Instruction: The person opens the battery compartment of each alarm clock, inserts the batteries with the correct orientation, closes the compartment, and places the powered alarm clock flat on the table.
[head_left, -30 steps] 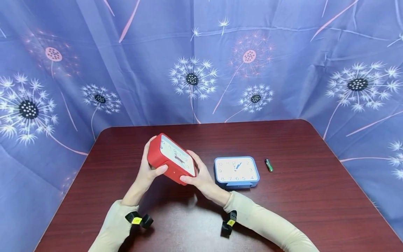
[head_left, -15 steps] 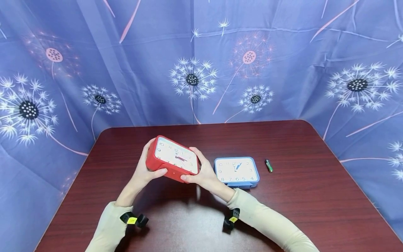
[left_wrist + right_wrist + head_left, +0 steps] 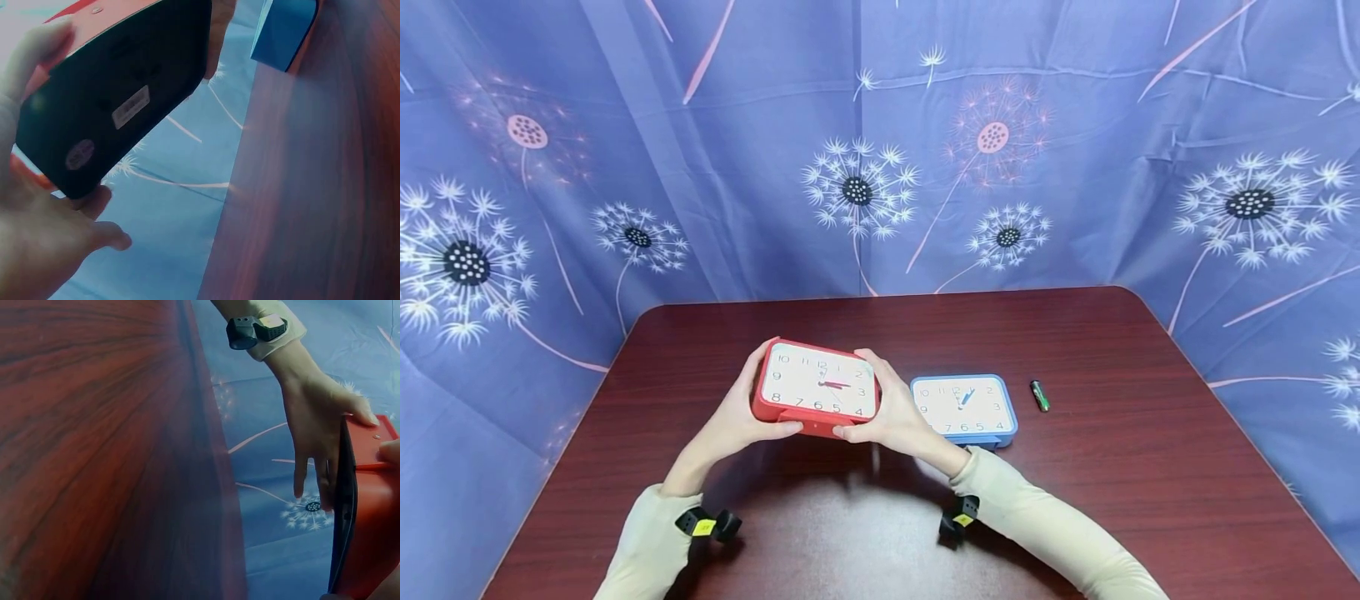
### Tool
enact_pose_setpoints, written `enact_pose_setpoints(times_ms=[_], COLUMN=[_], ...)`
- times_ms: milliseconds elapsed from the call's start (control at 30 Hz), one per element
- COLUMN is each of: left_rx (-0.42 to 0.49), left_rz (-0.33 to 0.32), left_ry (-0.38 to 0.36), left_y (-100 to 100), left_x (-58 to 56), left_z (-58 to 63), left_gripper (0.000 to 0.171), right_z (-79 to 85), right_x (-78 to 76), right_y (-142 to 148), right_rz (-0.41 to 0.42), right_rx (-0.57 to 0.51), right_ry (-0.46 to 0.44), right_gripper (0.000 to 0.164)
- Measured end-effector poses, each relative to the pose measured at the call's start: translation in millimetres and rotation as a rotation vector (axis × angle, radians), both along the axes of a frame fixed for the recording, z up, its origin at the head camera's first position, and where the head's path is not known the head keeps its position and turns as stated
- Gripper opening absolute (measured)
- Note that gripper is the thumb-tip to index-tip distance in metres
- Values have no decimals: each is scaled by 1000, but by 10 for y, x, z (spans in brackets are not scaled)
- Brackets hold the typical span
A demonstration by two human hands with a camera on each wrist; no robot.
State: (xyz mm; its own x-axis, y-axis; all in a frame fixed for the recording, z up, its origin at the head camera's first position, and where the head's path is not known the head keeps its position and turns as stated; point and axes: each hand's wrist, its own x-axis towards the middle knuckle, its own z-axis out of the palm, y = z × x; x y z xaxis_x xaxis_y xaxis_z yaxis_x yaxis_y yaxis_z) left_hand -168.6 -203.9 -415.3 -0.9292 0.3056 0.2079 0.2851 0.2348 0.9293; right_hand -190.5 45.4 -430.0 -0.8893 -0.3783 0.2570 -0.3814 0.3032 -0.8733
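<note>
A red clock with a white face is held up off the table between both hands, its face toward the head camera. My left hand grips its left end, thumb along the bottom edge and fingers behind. At the opposite end my right hand grips it the same way. In the left wrist view the clock's black back shows, with a barcode label and a round sticker. The right wrist view catches its red bottom side and the left hand spread behind the back.
Just right of the right hand, a blue clock lies on the dark red table, face up. A green and black battery lies to its right. Blue dandelion-print cloth hangs behind and at the sides.
Both hands have turned the red clock from a steep slant to nearly level, its left end coming down. More of its face now points at the head camera. Blue clock and battery stay put.
</note>
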Motion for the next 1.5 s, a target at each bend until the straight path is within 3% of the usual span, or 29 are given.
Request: enact_pose_setpoints(times_ms=[200,367,567,800,933,1067,1267,1500], left_rx=[-76,-154,-175,-188,-200,-209,-214,-147], left_rz=[-37,-45,-53,-7,44,99,159,156], left_ry=[-29,-4,34,32,79,126,153,164], left_y=[-19,-26,-13,8,19,19,15,-15], left_x=[-5,-3,-2,11,19,35,51,61], left_z=[-20,-54,-98,-133,-152,-172,-186,-202], left_gripper=[116,122,124,119,116,114,113,111], right_z=[-17,3,1,15,22,13,4,-28], right_x=[-15,-14,-28,-37,-43,-46,-47,-73], right_y=[26,44,67,87,95,97,103,126], right_rz=[1,11,27,44,55,69,94,217], right_rx=[80,139,175,197,199,171,60,-154], right_ry=[85,119,129,121,117,98,-2,-160], right_gripper=[103,106,107,108,110,118,127,124])
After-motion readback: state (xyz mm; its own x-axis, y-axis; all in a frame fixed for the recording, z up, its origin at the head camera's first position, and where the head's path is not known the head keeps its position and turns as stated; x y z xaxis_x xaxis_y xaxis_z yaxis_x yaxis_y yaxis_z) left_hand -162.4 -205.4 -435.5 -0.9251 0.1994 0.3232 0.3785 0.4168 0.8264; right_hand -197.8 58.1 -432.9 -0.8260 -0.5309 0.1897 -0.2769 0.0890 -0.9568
